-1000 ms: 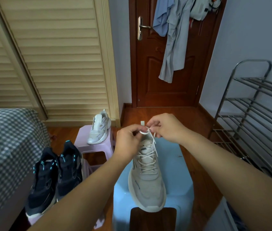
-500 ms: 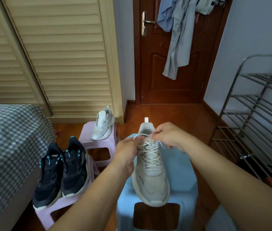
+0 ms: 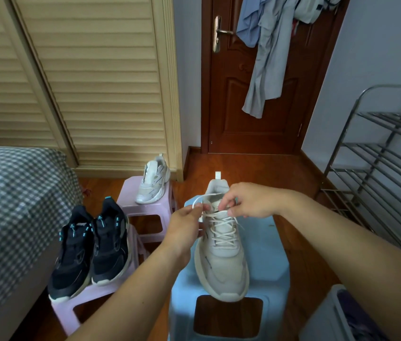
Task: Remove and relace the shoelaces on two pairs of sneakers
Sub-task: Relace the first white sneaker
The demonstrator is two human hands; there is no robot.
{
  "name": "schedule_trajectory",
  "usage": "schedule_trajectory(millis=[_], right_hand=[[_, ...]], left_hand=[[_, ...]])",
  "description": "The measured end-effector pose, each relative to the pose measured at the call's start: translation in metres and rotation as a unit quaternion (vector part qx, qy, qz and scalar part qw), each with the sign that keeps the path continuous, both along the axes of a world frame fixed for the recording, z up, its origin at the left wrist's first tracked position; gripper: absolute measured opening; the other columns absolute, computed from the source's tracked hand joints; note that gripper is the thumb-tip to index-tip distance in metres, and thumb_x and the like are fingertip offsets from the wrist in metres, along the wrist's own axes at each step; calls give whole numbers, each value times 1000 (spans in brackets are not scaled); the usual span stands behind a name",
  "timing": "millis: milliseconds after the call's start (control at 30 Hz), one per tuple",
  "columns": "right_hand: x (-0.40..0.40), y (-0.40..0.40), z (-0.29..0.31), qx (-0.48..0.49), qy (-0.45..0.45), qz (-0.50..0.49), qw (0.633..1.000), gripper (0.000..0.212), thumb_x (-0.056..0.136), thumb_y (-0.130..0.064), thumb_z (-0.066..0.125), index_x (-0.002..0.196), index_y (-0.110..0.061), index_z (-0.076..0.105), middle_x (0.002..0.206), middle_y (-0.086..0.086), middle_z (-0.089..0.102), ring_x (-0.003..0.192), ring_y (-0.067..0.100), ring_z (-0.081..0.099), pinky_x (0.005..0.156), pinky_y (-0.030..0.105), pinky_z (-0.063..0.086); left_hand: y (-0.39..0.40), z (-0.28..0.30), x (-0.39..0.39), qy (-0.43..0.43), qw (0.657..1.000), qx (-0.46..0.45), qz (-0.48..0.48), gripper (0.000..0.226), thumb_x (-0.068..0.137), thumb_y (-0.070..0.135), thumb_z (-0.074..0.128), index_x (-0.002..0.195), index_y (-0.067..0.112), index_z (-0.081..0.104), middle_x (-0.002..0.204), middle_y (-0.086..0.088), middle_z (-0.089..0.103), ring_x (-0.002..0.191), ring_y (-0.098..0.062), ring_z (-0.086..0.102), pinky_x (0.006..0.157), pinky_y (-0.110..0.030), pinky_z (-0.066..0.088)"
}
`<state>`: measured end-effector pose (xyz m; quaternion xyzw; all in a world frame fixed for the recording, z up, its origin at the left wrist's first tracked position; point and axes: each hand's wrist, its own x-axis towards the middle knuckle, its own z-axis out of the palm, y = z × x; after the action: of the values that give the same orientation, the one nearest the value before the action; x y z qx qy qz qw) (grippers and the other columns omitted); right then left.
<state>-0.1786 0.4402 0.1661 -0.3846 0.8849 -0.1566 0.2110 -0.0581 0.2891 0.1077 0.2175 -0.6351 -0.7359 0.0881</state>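
A beige sneaker [image 3: 221,262] stands toe-toward-me on a light blue stool [image 3: 268,257], its white shoelace [image 3: 224,230] crossed through the eyelets. My left hand [image 3: 184,225] pinches a loop of the lace at the shoe's upper left. My right hand [image 3: 248,200] pinches the lace over the tongue opening. The matching beige sneaker [image 3: 152,180] rests on a pink stool [image 3: 145,205] further back. A pair of black sneakers [image 3: 91,244] with teal accents sits on a nearer pink stool [image 3: 81,301] to the left.
A bed with a checked cover [image 3: 10,205] fills the left. Louvred closet doors [image 3: 83,82] and a brown door [image 3: 256,94] hung with clothes stand behind. A metal shoe rack [image 3: 379,168] lines the right wall. A grey bin [image 3: 342,316] sits at lower right.
My hands have dropped from above the collar to the top eyelets, the left one drawing a loop of lace out to the left. The camera tilted slightly.
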Motion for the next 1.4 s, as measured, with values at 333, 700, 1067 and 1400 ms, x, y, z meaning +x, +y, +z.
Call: schedule_trajectory(millis=[333,700,1067,1400], right_hand=[[7,-4,-17,-187,173,-104,962,9,87,-26,76,79,-29,74,78,-13,61,75,2,54,67,27,39],[22,1,-1,-343,-202,-248,883,15,98,-7,63,112,-8,68,75,10,68,52,9,54,54,25,51],[30,-19,1,-238,-259,-354,866,35,101,-43,55,82,-14,60,44,-6,35,41,10,26,45,21,27],[28,-22,-7,-264,-326,-368,830,34,100,-42,59,84,-12,66,48,-5,32,46,8,23,44,19,28]], left_hand=[[-24,37,-39,-38,951,-215,-220,40,111,37,33,103,12,63,84,-6,76,52,-18,57,51,-24,41],[-34,60,-66,-58,954,-53,-290,9,95,2,66,101,7,71,77,-6,70,67,-11,64,64,-20,56],[-20,12,-49,239,861,-445,-65,26,82,-2,78,74,22,71,78,11,60,74,-2,58,66,-12,42],[-8,-6,-44,232,881,-410,48,27,75,-9,75,74,16,67,77,5,60,76,-5,55,66,-11,40]])
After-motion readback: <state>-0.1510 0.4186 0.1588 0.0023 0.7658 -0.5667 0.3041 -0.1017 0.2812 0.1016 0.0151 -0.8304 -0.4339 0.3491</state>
